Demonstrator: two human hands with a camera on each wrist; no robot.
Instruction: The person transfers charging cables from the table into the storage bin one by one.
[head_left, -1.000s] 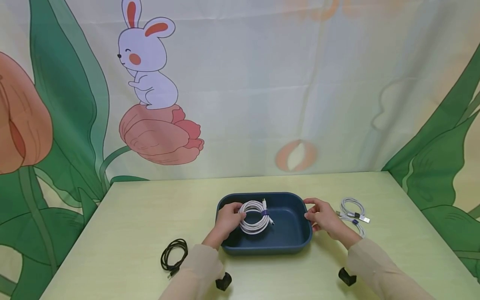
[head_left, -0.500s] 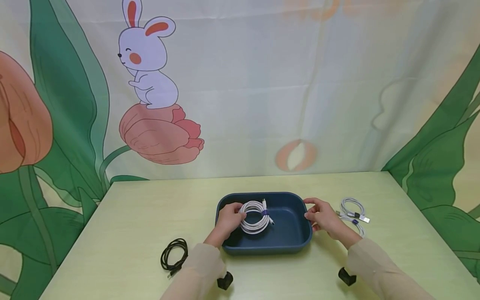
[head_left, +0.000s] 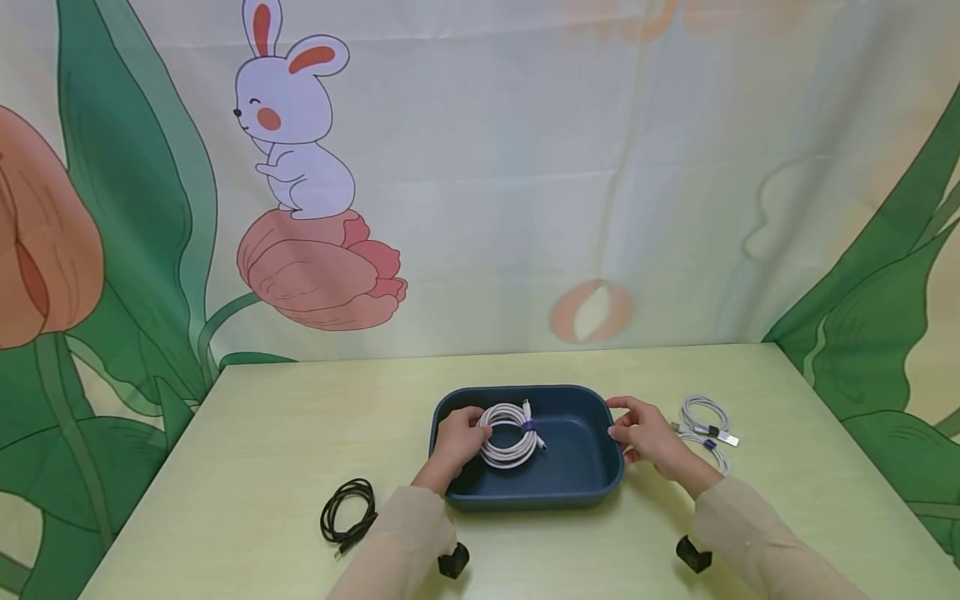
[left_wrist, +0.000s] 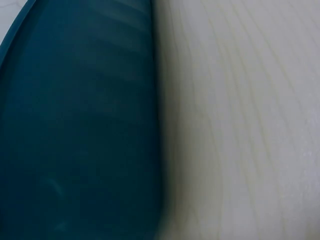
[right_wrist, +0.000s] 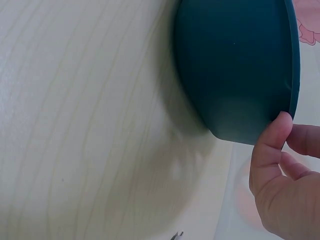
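A dark blue plastic bin (head_left: 577,450) stands on the table. At its left end, my left hand (head_left: 459,437) reaches over the rim and pinches a thick coil of white cable (head_left: 495,457), bound with a purple tie, inside the bin. Only the bin's outer wall (left_wrist: 85,120) shows in the left wrist view; the hand is outside that view. My right hand (head_left: 651,435) holds the bin's right rim. Seen from the right wrist, the thumb of that hand (right_wrist: 285,195) and its fingers pinch the rim from both sides.
Coiled white cables (head_left: 708,433) with dark ties lie on the table right of the bin, partly behind the right hand. A coiled black cable (head_left: 348,512) lies at the left, beside the left sleeve (head_left: 405,533). A printed curtain (head_left: 480,183) hangs behind the table (head_left: 285,433).
The left forearm has shifted very slightly to the right. Both hands, the bin and the white coil stay where they were.
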